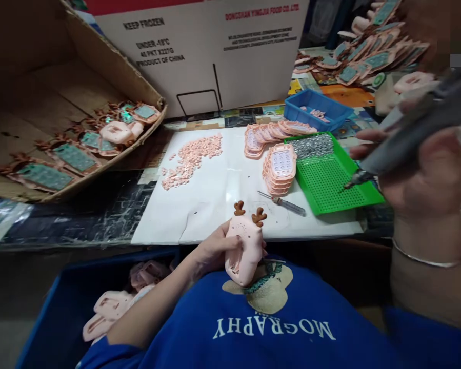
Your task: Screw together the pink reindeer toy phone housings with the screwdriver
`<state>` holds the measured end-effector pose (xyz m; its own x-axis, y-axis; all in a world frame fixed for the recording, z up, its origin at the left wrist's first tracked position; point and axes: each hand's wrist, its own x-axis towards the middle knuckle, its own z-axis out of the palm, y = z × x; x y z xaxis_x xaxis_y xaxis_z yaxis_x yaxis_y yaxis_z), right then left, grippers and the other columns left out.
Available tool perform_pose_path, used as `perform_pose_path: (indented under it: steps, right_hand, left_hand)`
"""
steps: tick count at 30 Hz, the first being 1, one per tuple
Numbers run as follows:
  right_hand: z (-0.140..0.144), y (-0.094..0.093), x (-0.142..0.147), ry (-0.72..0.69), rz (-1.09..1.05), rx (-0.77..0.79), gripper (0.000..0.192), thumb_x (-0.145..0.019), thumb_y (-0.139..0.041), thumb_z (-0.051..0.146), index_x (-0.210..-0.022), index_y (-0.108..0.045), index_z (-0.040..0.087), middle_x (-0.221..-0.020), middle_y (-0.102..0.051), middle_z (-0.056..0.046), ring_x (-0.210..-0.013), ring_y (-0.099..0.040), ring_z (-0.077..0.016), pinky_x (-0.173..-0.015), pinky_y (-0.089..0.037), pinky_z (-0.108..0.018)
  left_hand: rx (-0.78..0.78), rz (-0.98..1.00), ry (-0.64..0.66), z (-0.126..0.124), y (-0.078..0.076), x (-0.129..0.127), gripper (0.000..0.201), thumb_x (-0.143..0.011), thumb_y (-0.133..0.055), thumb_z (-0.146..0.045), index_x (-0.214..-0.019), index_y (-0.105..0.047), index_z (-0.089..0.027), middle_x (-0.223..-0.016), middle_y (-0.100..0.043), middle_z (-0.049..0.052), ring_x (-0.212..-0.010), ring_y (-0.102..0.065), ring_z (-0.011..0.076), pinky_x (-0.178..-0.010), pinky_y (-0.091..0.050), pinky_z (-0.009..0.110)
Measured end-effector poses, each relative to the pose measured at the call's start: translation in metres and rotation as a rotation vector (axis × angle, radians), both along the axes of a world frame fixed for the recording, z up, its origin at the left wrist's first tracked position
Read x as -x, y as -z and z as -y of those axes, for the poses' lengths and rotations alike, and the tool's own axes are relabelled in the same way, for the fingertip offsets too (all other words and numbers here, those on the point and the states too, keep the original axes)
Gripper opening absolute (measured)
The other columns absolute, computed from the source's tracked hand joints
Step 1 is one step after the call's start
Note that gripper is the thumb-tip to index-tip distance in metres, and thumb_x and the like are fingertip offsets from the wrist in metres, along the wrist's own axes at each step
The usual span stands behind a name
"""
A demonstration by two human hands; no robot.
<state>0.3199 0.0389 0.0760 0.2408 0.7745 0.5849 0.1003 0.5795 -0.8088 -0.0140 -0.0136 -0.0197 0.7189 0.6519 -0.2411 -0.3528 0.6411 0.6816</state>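
Head view: left of the green perforated plastic tray (320, 187), our left hand (217, 249) grips a pale-pink antlered shell (252, 246); our right hand (430, 171), clutching a grey cylindrical screwdriver (407, 136), could scatter silver screws (315, 147) by jabbing.

Right hand (432, 179) raised, seemingly curled

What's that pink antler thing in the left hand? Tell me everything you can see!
The pink casing looks like smooth plastic, rounded, with two branching brown antlers at its top end. Small holes dot its surface near the antlers, and a long hollow opens toward the lower end. It tilts, antlers pointing away from the person, close to the blue shirt. The left hand grips it, thumb over the visible side.
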Motion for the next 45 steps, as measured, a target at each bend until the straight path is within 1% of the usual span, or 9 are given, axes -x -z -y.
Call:
perform_pose_path:
  steps: [3, 6, 10, 13, 16, 25, 34, 39, 45]
  right_hand:
    - [-0.009, -0.01, -0.011, -0.22, -0.01, 0.06, 0.035, -0.067, -0.091, 0.049, -0.086, -0.074, 0.026, -0.083, -0.073, -0.006, -0.074, -0.072, -0.0247, -0.062, -0.056, -0.041]
    - [-0.027, -0.02, -0.013, -0.353, 0.025, 0.16, 0.035, -0.062, -0.091, 0.043, -0.081, -0.067, 0.027, -0.076, -0.066, 0.002, -0.063, -0.067, -0.0175, -0.053, -0.051, -0.032]
    - [-0.061, -0.015, -0.004, -0.197, -0.066, 0.082, 0.032, -0.067, -0.084, 0.034, -0.083, -0.057, 0.029, -0.06, -0.057, 0.008, -0.046, -0.053, -0.0114, -0.043, -0.038, -0.026]
    - [-0.088, 0.004, 0.003, -0.06, -0.101, 0.016, 0.038, -0.067, -0.085, 0.044, -0.088, -0.057, 0.03, -0.053, -0.054, 0.011, -0.041, -0.047, -0.0113, -0.041, -0.034, -0.027]
    - [-0.108, 0.021, 0.009, -0.028, -0.131, -0.006, 0.046, -0.064, -0.089, 0.054, -0.089, -0.059, 0.031, -0.05, -0.051, 0.011, -0.04, -0.044, -0.0119, -0.041, -0.033, -0.03]
    - [-0.12, 0.04, 0.018, -0.004, -0.121, 0.08, 0.051, -0.063, -0.087, 0.062, -0.098, -0.055, 0.044, -0.055, -0.048, 0.009, -0.05, -0.043, -0.0184, -0.053, -0.038, -0.038]
    - [-0.135, 0.056, 0.011, 0.005, -0.089, 0.108, 0.054, -0.059, -0.082, 0.075, -0.086, -0.051, 0.04, -0.051, -0.045, 0.009, -0.055, -0.041, -0.0172, -0.056, -0.036, -0.038]
    - [-0.127, 0.044, 0.015, 0.038, -0.119, 0.089, 0.053, -0.055, -0.087, 0.072, -0.086, -0.057, 0.041, -0.057, -0.052, 0.009, -0.053, -0.04, -0.0164, -0.055, -0.036, -0.038]
    - [-0.076, -0.002, 0.038, -0.057, -0.179, -0.118, 0.027, -0.073, -0.082, 0.045, -0.088, -0.062, 0.033, -0.06, -0.047, 0.007, -0.045, -0.041, -0.0146, -0.046, -0.032, -0.035]
  left_hand:
    - [0.079, 0.049, 0.129, 0.003, -0.002, -0.006, 0.046, -0.072, -0.086, -0.035, -0.11, -0.07, -0.015, -0.098, -0.078, 0.014, -0.086, -0.077, 0.0288, -0.079, -0.062, 0.038]
    - [0.064, -0.003, 0.042, -0.004, -0.011, -0.017, 0.041, -0.077, -0.082, -0.025, -0.114, -0.067, -0.017, -0.101, -0.078, 0.013, -0.089, -0.077, 0.0267, -0.081, -0.062, 0.036]
    - [-0.016, -0.031, -0.106, -0.024, -0.021, -0.048, 0.05, -0.075, -0.086, -0.032, -0.118, -0.065, -0.018, -0.105, -0.077, 0.011, -0.089, -0.076, 0.0244, -0.082, -0.061, 0.034]
    - [-0.008, -0.056, -0.143, -0.036, -0.021, -0.073, 0.048, -0.077, -0.083, -0.039, -0.115, -0.064, -0.016, -0.095, -0.076, 0.01, -0.079, -0.075, 0.0224, -0.074, -0.061, 0.032]
    - [0.02, -0.109, -0.193, -0.04, -0.018, -0.09, 0.046, -0.074, -0.084, -0.03, -0.113, -0.062, -0.017, -0.092, -0.076, 0.007, -0.076, -0.074, 0.0212, -0.07, -0.06, 0.031]
    - [0.038, -0.101, -0.215, -0.037, -0.02, -0.094, 0.044, -0.075, -0.084, -0.031, -0.11, -0.063, -0.016, -0.087, -0.075, 0.005, -0.069, -0.071, 0.0163, -0.065, -0.058, 0.025]
    - [0.013, -0.1, -0.258, -0.037, -0.016, -0.097, 0.036, -0.078, -0.08, -0.035, -0.104, -0.064, -0.016, -0.085, -0.075, 0.005, -0.068, -0.069, 0.0171, -0.065, -0.054, 0.027]
    - [-0.009, -0.126, -0.308, -0.035, -0.014, -0.101, 0.04, -0.076, -0.082, -0.033, -0.106, -0.061, -0.017, -0.088, -0.074, 0.003, -0.071, -0.068, 0.0166, -0.069, -0.055, 0.029]
    - [0.006, -0.158, -0.324, -0.034, -0.015, -0.104, 0.044, -0.073, -0.083, -0.035, -0.104, -0.058, -0.017, -0.085, -0.072, 0.003, -0.071, -0.069, 0.0184, -0.069, -0.057, 0.032]
